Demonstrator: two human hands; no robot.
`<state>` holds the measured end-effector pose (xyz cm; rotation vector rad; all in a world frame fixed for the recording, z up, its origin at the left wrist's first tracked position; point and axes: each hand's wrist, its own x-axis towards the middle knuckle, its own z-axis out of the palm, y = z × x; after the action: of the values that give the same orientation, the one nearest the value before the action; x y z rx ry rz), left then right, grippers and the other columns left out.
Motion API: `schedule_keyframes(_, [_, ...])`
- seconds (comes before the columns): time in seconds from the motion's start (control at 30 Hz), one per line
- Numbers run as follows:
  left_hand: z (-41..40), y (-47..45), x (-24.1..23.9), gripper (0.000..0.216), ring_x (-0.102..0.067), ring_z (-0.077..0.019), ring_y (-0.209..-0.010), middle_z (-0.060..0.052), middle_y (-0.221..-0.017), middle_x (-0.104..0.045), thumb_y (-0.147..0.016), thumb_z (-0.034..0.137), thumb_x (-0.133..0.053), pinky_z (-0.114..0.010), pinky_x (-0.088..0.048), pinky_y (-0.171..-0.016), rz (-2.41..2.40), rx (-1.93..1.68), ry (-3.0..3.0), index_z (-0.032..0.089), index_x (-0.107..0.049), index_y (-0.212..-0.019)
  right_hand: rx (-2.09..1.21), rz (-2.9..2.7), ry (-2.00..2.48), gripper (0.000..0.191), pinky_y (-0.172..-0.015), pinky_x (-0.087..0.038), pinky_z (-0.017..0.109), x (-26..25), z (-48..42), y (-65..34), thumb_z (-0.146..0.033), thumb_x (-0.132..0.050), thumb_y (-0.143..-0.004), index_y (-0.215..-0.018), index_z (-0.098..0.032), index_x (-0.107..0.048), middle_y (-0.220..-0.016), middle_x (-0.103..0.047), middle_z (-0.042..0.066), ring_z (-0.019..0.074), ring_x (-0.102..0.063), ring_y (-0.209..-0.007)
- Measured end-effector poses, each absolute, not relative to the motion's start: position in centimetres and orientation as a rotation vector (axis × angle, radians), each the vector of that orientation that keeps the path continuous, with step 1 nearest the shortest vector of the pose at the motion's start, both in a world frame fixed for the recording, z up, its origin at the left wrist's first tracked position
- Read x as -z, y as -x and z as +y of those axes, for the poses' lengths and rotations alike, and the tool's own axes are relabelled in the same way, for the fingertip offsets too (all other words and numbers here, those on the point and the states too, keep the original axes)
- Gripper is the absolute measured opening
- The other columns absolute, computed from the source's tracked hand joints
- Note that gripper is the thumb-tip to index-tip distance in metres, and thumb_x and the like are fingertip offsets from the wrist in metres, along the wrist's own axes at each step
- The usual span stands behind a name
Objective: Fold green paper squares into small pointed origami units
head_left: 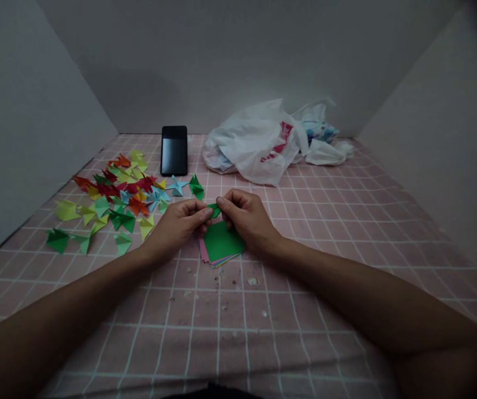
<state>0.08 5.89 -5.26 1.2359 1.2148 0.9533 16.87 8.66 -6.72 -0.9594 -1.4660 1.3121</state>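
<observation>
Between my two hands is a small piece of folded green paper, pinched from both sides. My left hand grips its left end between thumb and fingers. The other end sits between the thumb and fingers of my right hand. Just below, a stack of square coloured paper lies on the cloth, a green sheet on top and pink, blue and yellow edges showing beneath. My right hand covers part of the stack's right side. A single dark green folded paper piece stands beyond my left hand.
Many folded paper pieces in red, orange, yellow, green and blue spread across the left. Behind them lies a black phone. White plastic bags are heaped against the back wall. A pink checked cloth, with worn spots, covers the surface between grey walls.
</observation>
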Motion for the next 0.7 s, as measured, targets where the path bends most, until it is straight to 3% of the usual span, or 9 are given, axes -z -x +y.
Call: schedule_keyframes(0.7, [6.3, 0.4, 5.3, 0.03, -0.051, -0.01, -0.056, 0.002, -0.064, -0.059, -0.078, 0.041, -0.073, -0.023, -0.042, -0.057, 1.221, -0.998, -1.22, 0.017, -0.06, -0.067, -1.414, -1.359, 0.976, 0.03, -0.046, -0.031, 0.024, 7.7, 9.9, -17.0, -0.043, -0.069, -0.081, -0.068, -0.02, -0.055, -0.057, -0.054, -0.005, 0.0089, -0.044, -0.047])
